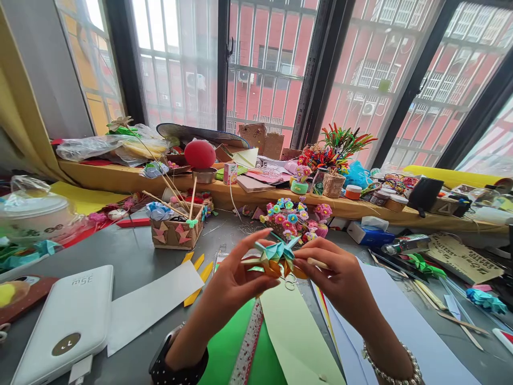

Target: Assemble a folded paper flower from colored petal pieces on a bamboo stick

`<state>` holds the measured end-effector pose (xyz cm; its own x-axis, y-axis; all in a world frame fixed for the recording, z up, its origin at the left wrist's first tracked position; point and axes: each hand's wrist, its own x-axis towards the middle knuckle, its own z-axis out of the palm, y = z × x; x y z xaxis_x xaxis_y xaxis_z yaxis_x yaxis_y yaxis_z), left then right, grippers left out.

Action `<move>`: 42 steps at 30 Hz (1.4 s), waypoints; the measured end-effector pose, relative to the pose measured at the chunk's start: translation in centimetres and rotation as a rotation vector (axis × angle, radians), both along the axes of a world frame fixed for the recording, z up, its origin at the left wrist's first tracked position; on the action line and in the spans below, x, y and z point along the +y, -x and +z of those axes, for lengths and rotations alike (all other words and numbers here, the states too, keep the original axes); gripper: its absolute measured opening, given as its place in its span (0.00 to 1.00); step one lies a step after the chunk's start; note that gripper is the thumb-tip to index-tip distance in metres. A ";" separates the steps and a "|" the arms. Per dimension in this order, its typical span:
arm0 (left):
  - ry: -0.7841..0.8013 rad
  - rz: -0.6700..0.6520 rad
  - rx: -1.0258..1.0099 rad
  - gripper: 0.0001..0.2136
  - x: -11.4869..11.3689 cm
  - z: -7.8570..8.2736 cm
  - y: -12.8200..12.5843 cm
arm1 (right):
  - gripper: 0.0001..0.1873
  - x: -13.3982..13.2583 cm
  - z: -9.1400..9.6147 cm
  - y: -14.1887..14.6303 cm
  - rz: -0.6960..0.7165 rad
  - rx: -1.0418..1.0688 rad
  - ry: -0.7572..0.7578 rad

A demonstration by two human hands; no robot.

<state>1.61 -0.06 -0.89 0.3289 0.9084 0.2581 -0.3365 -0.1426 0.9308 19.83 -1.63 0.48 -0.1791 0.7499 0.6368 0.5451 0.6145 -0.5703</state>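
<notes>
Between both hands, above the desk, is a folded paper piece (276, 253), light blue on top and orange-yellow underneath, with pointed tips. My left hand (234, 275) grips it from the left, thumb below and fingers above. On the other side my right hand (334, 267) pinches its right edge; a thin pale stick-like end shows by those fingers. Beneath them lie a pale green paper strip (294, 326), a green sheet (224, 347) and a patterned ruler (249, 342). Small scissors handles (290, 282) show just below the paper piece.
At left are a white power bank (68, 321), a white paper strip (156, 305) and a cardboard box (176, 235) with sticks. Colourful small flowers (286, 216) stand behind the hands. White sheets (401, 321), a bottle (406, 244) and wooden sticks lie right. A crowded sill runs below the window.
</notes>
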 end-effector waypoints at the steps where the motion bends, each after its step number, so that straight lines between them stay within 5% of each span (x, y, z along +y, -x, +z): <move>1: 0.004 -0.002 -0.061 0.29 0.1 0.0 -0.1 | 0.07 0.0 0.0 0.0 -0.017 0.007 -0.012; 5: 0.063 -0.010 -0.238 0.38 0.2 -0.2 -0.5 | 0.06 0.0 0.1 0.2 -0.101 0.060 -0.055; 11: 0.230 -0.070 -0.337 0.21 0.1 -1.2 -1.7 | 0.05 -0.2 -0.8 1.2 -0.192 0.135 -0.103; 18: 0.221 -0.136 -0.526 0.17 0.6 -1.6 -2.1 | 0.04 -0.7 -0.7 2.3 -0.168 0.077 -0.141; 28: 0.458 -0.007 -0.658 0.16 0.2 -0.4 -1.8 | 0.05 -1.0 -0.7 3.0 -0.001 0.018 -0.107; 35: 0.456 0.000 -0.648 0.17 0.1 -0.6 -1.9 | 0.01 -0.9 -0.3 2.6 -0.051 -0.001 -0.152; 42: 0.476 -0.058 -0.670 0.15 0.0 -0.7 -2.0 | 0.10 -0.8 -0.7 2.9 -0.149 -0.044 -0.156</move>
<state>3.66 -0.01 -1.59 0.2921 0.9564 0.0081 -0.8369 0.2515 0.4861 16.90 -2.41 -0.21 -0.1039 0.6628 0.7415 0.6586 0.6045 -0.4481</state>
